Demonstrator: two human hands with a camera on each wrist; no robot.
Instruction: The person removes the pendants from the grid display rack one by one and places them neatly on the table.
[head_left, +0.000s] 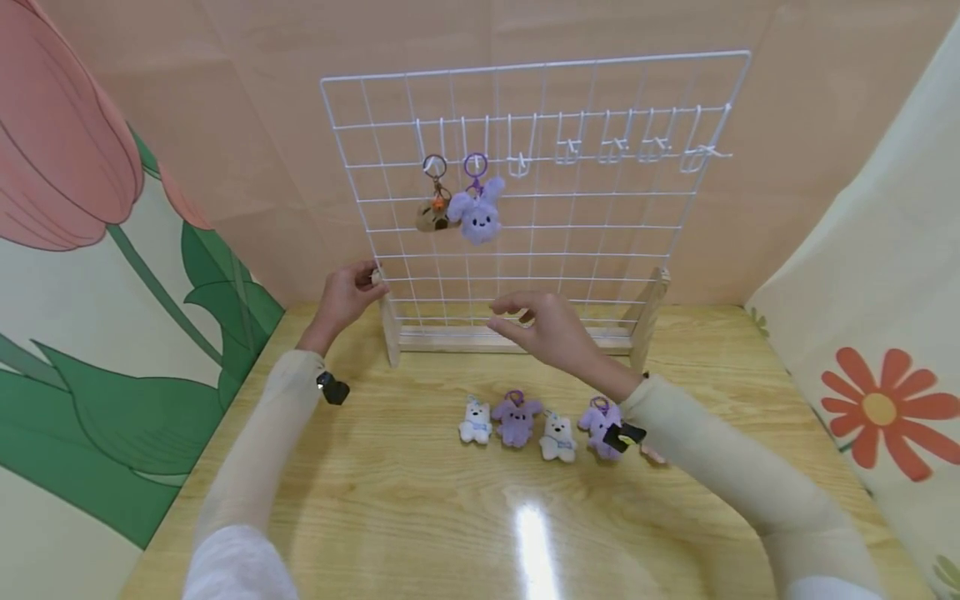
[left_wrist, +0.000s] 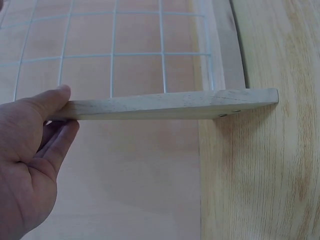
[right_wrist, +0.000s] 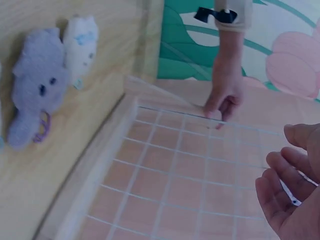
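Observation:
My left hand (head_left: 348, 293) pinches the upper end of the rack's left wooden post (left_wrist: 150, 105), thumb on one side and fingers on the other. In front of the white wire grid (head_left: 555, 200), my right hand (head_left: 546, 327) hovers with its fingers loosely bent and apart from the thumb, nothing visible between them. On the grid's hooks hang a brown plush keychain (head_left: 432, 218) and a purple bunny keychain (head_left: 480, 221), side by side. Below the right hand, a white plush keychain (head_left: 475, 423) and a purple plush keychain (head_left: 516, 423) lie on the table.
Several bare white hooks, one of them a hook (head_left: 570, 148) near the middle, continue rightward along the grid. Another white plush (head_left: 558, 437) and another purple plush (head_left: 596, 421) lie nearer the right arm, which partly covers a pinkish item (head_left: 654, 454). The right wooden post (head_left: 648, 317) stands behind.

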